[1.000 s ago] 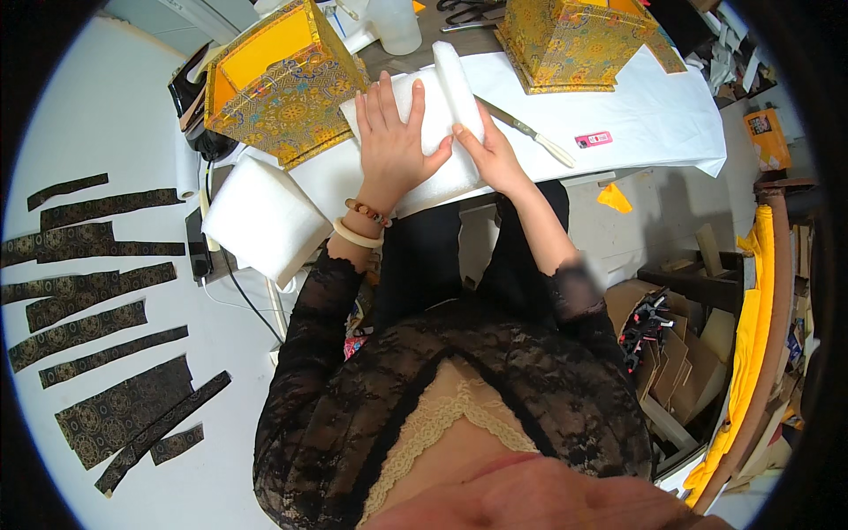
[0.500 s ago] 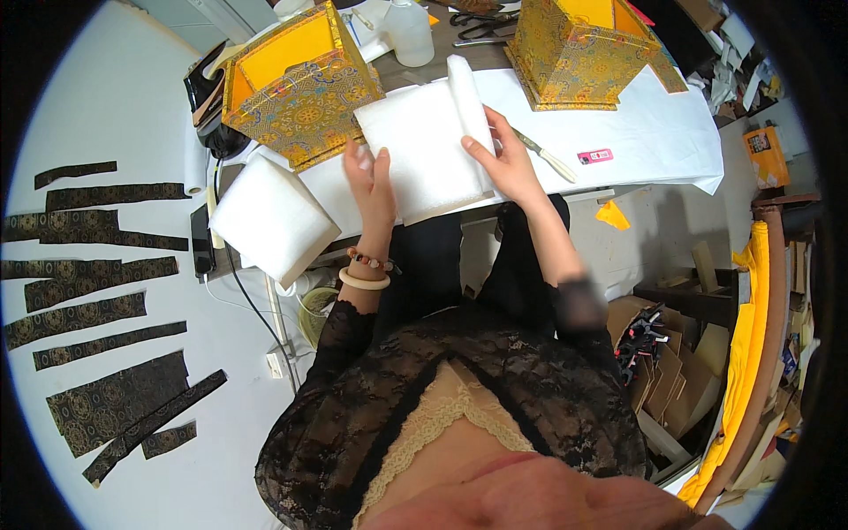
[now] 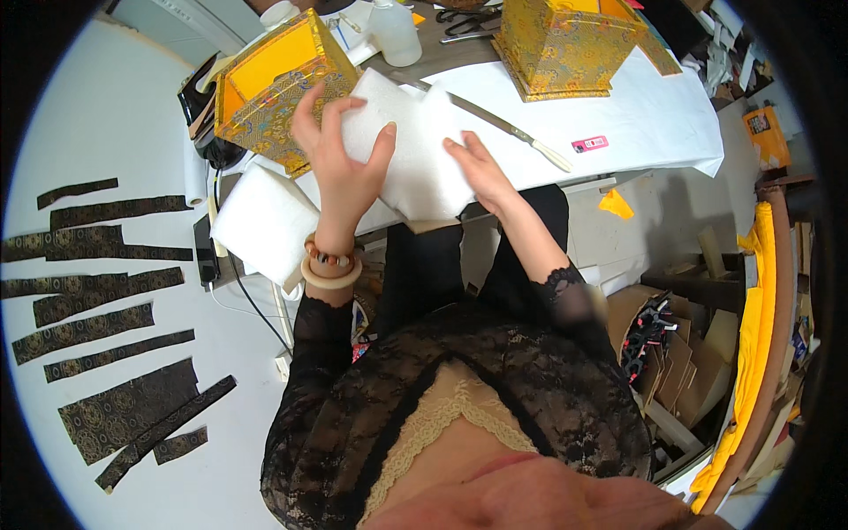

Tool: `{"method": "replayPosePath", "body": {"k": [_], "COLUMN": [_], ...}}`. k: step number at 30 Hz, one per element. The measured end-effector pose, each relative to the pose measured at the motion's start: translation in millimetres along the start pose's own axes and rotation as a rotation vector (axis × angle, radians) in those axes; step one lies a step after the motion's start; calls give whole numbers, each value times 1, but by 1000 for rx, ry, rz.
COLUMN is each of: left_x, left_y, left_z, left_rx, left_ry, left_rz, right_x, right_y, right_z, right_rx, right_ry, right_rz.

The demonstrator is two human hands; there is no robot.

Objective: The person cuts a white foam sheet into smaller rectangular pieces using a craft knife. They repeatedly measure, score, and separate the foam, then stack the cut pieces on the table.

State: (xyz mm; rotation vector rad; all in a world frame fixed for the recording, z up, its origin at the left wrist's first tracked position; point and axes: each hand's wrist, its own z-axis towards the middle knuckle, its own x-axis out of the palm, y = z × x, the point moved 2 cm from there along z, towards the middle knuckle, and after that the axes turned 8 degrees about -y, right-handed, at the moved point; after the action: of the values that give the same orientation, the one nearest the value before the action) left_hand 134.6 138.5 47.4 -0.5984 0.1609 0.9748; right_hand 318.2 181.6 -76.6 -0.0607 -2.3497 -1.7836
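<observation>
A: Status?
B: White foam sheet (image 3: pixel 415 150), upper ctr: looks part-folded, beige edge (image 3: pixel 430 226) uncovered.
A: Hands?
B: L hand (image 3: pixel 340 163) spread over its left side; R hand (image 3: pixel 482 173) at right edge, can't tell if pinching.

Plain white foam sheet (image 3: pixel 397 146). Two gold boxes (image 3: pixel 283 106), bright yellow inside, patterned with multicoloured flowers. A cream-handled knife (image 3: pixel 503 124) and pink tag (image 3: pixel 590 144). Black fabric strips (image 3: pixel 84 334) with golden motifs. Black lace top (image 3: pixel 565 397).

The held squarish white piece (image 3: pixel 402 146) looks matt, foam-like — the left gold flowered box (image 3: pixel 276 110) sheeny cloth, the slim grey knife blade (image 3: pixel 488 116) smooth metal.
</observation>
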Motion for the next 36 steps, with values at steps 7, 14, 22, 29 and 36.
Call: {"method": "replayPosePath", "body": {"k": [7, 14, 22, 29, 36], "left_x": [23, 36, 38, 39, 42], "left_y": [-5, -24, -21, -22, -16], "left_z": [8, 11, 7, 7, 6], "left_rx": [3, 58, 81, 108, 103], "left_ry": [327, 446, 551, 511, 503], "left_rz": [91, 270, 348, 360, 336], "right_x": [-21, -102, -116, -64, -42], "right_y": [54, 38, 25, 12, -16], "right_z": [5, -9, -33, -135, -166], "right_rx": [-381, -815, -657, -498, -447], "right_ry": [-235, -555, -415, -290, -260], "right_rz": [-1208, -1254, -1245, -854, -599]}}
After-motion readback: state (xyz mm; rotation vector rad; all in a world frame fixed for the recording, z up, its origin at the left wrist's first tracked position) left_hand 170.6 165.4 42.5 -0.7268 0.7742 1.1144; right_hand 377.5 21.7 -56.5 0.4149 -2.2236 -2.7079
